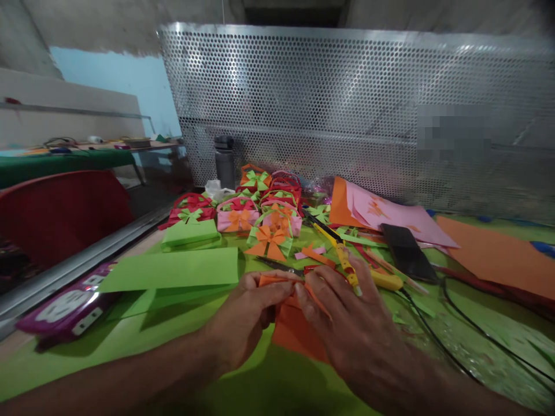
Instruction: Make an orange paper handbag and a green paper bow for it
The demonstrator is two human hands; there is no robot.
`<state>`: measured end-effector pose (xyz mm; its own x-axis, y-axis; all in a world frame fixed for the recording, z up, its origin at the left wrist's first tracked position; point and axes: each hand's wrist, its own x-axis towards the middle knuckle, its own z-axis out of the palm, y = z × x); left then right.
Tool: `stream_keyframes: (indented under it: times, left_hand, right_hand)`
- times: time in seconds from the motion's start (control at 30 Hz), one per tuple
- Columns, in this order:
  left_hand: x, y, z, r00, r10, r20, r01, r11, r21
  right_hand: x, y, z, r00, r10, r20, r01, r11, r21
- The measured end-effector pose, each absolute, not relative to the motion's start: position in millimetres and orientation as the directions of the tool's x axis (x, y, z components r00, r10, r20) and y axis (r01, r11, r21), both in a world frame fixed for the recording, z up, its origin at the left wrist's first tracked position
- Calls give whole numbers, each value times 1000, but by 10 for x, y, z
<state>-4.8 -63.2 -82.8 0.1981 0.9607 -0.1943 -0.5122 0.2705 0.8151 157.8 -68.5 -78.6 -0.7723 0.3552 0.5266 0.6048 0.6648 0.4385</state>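
My left hand (249,315) and my right hand (351,323) meet low in the middle of the head view, both pinched on a folded piece of orange paper (299,329) that lies on the green table cover (87,358). Left thumb and fingers grip the paper's upper left edge. Right fingers press its top right fold. Just beyond the fingers lie scissors (277,266) and a yellow craft knife (342,254).
Several paper gift boxes with bows (255,216) stand behind, with green sheets (173,268) at left. Pink and orange sheets (390,214), a black phone (407,251) and black cables (459,335) lie at right. A perforated metal screen (347,104) closes the back.
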Motion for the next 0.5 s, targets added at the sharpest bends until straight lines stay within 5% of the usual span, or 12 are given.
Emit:
stream_keyframes:
  times: [0.27,0.5]
  left_hand:
    - [-63,-628,-835,207,970,-126,-478,212,853]
    - [-110,-590,-774,85,991,-105,-403,131,906]
  right_hand:
    - [1564,-657,-807,-743,365,561,626,676,389]
    - [1658,-580,-669,-554,552,623,692,721,-24]
